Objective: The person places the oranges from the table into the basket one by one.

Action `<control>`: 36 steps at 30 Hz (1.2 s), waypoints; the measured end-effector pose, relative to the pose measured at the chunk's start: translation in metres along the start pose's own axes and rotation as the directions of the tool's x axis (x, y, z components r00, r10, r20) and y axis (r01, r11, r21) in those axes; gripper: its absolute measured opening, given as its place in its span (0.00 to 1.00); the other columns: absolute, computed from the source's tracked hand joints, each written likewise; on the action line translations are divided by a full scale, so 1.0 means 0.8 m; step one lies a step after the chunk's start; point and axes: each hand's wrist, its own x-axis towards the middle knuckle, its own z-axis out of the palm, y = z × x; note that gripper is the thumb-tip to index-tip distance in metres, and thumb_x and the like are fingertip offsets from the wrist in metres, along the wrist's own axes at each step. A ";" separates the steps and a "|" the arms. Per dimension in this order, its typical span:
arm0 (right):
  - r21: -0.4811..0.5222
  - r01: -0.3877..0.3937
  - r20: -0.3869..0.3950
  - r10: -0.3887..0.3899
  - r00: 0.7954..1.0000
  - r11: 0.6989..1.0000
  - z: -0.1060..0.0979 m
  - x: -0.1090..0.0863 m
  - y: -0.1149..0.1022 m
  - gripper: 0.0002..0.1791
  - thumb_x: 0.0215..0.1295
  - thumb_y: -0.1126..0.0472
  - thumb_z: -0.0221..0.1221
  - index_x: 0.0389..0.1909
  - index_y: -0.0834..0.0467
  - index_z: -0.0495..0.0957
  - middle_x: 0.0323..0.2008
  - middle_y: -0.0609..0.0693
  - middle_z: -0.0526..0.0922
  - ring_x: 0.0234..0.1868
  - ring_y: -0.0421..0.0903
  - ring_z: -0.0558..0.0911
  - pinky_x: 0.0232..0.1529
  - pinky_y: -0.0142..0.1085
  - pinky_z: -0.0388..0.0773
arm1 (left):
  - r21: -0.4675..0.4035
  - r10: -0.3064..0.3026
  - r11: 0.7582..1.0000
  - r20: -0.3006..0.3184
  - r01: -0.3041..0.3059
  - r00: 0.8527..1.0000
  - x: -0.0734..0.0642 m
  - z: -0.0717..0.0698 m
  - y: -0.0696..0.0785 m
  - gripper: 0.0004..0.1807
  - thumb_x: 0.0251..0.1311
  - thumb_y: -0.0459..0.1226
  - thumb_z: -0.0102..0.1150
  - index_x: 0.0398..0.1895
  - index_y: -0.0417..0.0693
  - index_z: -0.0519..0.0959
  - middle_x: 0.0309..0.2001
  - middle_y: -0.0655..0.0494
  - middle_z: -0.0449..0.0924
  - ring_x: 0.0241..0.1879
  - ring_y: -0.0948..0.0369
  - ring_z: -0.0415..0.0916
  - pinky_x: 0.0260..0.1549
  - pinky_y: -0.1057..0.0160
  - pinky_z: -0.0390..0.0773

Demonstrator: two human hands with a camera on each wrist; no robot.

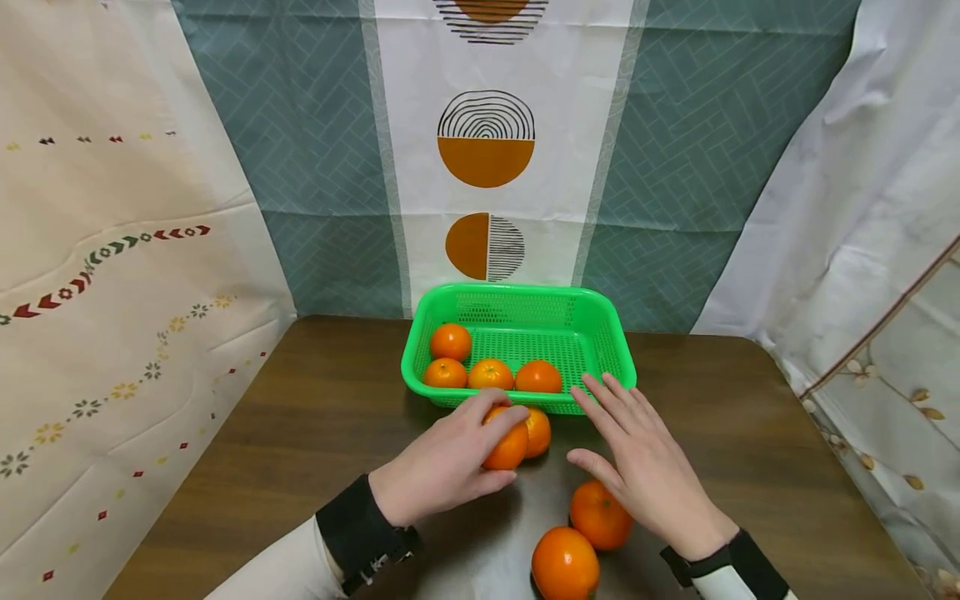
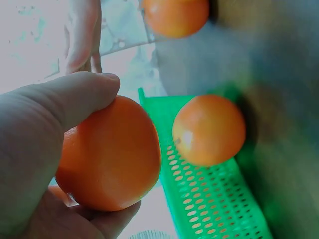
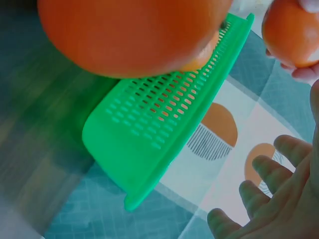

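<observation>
In the head view my left hand (image 1: 446,467) holds an orange (image 1: 508,446) between thumb and fingers, just in front of a green basket (image 1: 517,312). The left wrist view shows the held orange (image 2: 112,154) raised off the table, with the thumb over one side. Another orange (image 1: 537,432) sits on the table against the basket's front, partly hidden behind the held one. My right hand (image 1: 648,467) hovers with its fingers spread, holding nothing. Below it lie two more oranges, one (image 1: 600,515) partly covered by the hand and one (image 1: 566,564) nearer me.
Inside the perforated basket several oranges, including one at the left back (image 1: 451,342), lie toward the left and front. The brown wooden table (image 1: 330,392) extends to both sides. Patterned cloths, such as the blue-green one (image 1: 315,133), hang behind and beside it.
</observation>
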 end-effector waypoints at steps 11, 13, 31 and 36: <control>-0.031 0.027 -0.033 -0.028 0.999 0.999 -0.005 0.018 0.004 0.45 0.82 0.30 0.52 0.87 0.53 0.63 0.87 0.55 0.60 0.87 0.61 0.56 0.86 0.58 0.47 | 0.024 -0.011 1.000 -0.041 0.012 0.999 0.036 -0.015 -0.026 0.36 0.71 0.45 0.77 0.78 0.47 0.74 0.63 0.43 0.73 0.55 0.51 0.78 0.55 0.58 0.85; -0.033 0.028 -0.037 -0.029 0.999 0.999 -0.006 0.021 0.005 0.45 0.82 0.30 0.52 0.88 0.52 0.63 0.86 0.56 0.61 0.87 0.61 0.56 0.86 0.57 0.46 | 0.027 -0.021 0.999 -0.037 0.022 0.999 0.042 -0.018 -0.031 0.36 0.71 0.46 0.77 0.78 0.46 0.74 0.64 0.42 0.74 0.56 0.50 0.78 0.56 0.57 0.85; -0.014 0.001 -0.023 -0.001 1.000 1.000 -0.012 0.029 0.008 0.44 0.79 0.40 0.64 0.88 0.53 0.62 0.87 0.57 0.59 0.86 0.63 0.57 0.85 0.59 0.49 | 0.093 -0.210 0.975 0.073 0.203 0.975 0.117 -0.025 -0.081 0.35 0.80 0.49 0.66 0.84 0.51 0.69 0.71 0.37 0.71 0.63 0.43 0.76 0.59 0.51 0.84; -0.011 -0.005 -0.021 0.004 1.000 1.000 -0.012 0.029 0.007 0.44 0.80 0.40 0.63 0.88 0.53 0.62 0.86 0.58 0.60 0.86 0.62 0.57 0.85 0.58 0.48 | 0.152 -0.296 0.949 0.113 0.278 0.949 0.136 -0.018 -0.098 0.35 0.82 0.52 0.61 0.85 0.53 0.66 0.71 0.36 0.70 0.64 0.43 0.75 0.60 0.50 0.83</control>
